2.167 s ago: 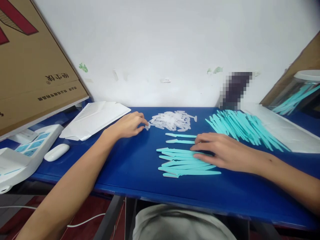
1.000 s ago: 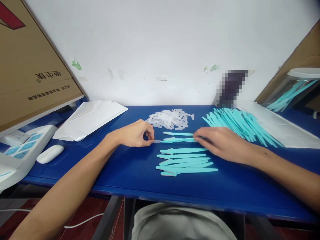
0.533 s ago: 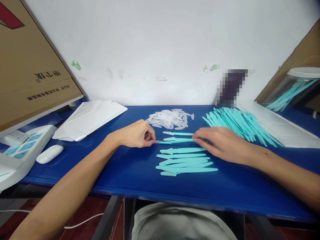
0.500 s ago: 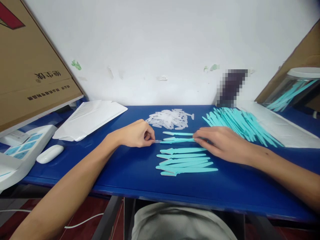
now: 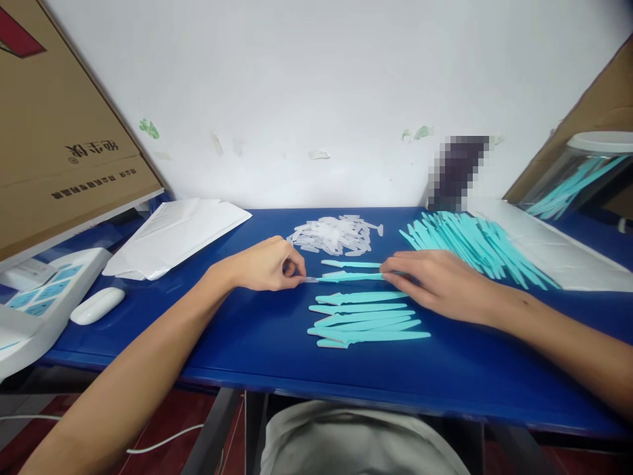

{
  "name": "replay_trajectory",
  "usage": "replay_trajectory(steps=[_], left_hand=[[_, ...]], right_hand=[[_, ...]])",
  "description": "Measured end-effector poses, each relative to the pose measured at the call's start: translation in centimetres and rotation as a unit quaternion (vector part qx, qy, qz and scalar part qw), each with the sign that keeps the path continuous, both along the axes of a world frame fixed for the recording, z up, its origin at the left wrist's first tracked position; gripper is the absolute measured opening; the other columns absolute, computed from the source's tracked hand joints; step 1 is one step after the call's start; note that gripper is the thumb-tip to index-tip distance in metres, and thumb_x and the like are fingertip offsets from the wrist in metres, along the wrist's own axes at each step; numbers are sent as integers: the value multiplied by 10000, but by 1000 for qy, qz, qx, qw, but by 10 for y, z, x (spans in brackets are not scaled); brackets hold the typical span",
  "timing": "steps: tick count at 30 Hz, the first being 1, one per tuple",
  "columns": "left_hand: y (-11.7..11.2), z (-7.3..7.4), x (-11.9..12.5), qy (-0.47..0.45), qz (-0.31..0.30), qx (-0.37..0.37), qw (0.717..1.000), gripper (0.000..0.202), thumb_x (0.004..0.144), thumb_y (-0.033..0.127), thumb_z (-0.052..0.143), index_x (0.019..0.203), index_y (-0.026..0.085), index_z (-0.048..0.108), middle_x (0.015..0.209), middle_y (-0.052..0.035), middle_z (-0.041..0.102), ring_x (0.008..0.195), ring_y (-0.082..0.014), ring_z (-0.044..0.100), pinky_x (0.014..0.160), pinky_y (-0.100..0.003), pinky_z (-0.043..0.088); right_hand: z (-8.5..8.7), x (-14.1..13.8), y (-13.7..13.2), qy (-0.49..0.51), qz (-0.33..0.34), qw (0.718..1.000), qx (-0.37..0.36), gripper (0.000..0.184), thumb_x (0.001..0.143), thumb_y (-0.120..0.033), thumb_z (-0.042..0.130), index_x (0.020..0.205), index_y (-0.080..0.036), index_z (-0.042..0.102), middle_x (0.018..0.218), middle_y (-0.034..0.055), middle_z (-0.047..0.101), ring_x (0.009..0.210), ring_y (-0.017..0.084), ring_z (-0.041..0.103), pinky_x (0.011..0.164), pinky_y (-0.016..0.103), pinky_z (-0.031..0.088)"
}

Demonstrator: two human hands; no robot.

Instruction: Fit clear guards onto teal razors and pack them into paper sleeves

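My left hand (image 5: 274,265) is closed in a pinch on a small clear plastic blade cap (image 5: 311,280). The cap sits at the blade end of a teal eyebrow razor (image 5: 351,277); whether it covers the blade I cannot tell. My right hand (image 5: 435,282) pinches that razor's handle from the right, fingers pressed together. Its fingertips also reach the end of another teal razor (image 5: 349,264) lying just behind. Closer to me, several more razors (image 5: 368,321) lie in a loose row, blade ends pointing left.
A heap of clear caps (image 5: 333,236) lies behind my hands on the blue table (image 5: 277,356). A big pile of teal razors (image 5: 472,244) is at the back right, near a clear jar (image 5: 573,175). White bags (image 5: 178,234), a white case (image 5: 97,305) and a cardboard box (image 5: 74,119) are leftward.
Almost nothing differs. Both hands keep their grips in the same place, and the cap still meets the razor's blade end. The whole view has shifted very slightly.
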State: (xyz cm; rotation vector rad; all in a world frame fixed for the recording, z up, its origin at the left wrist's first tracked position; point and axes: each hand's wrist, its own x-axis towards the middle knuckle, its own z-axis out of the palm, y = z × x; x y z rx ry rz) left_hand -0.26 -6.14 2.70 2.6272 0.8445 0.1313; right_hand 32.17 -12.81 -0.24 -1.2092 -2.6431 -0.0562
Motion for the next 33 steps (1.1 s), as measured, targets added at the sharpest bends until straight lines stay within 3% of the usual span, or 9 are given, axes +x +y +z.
replay_trajectory(steps=[13,19,25,28,33], left_hand=[[-8,-30,24,-100,-28,25,994,232,953,286,610,859,135,759,566,21,540,503,-93,446,554,-236,388],[-3,-35,27,-100,-31,84,991,257,998,318,565,962,167,770,797,-33,716,646,-128,583,627,-246,418],[12,-42,25,-35,38,200,978,393,1048,269,393,1313,203,676,1027,-99,639,910,-219,606,773,-316,465],[16,-45,23,-15,33,181,983,426,1057,270,364,1383,224,635,1123,-120,581,988,-234,579,832,-341,477],[17,-44,19,-16,29,184,982,411,1055,256,368,1353,207,646,1133,-122,569,1007,-237,559,890,-367,467]], right_hand=[[-2,1,1,48,47,998,2,364,1068,-322,366,1009,-183,696,912,79,731,774,198,666,667,311,436],[0,5,5,6,19,1000,-5,277,1012,-276,434,907,-196,678,794,50,693,679,180,619,614,297,396],[0,7,5,-37,-12,996,80,323,1022,-326,439,1072,-194,729,946,96,701,779,221,653,641,318,414],[3,5,0,-11,36,995,96,340,1031,-309,429,1096,-187,739,1012,117,696,844,227,652,687,334,447],[4,-4,-9,10,117,993,20,313,1035,-325,471,1019,-199,758,966,95,693,811,195,636,680,315,461]])
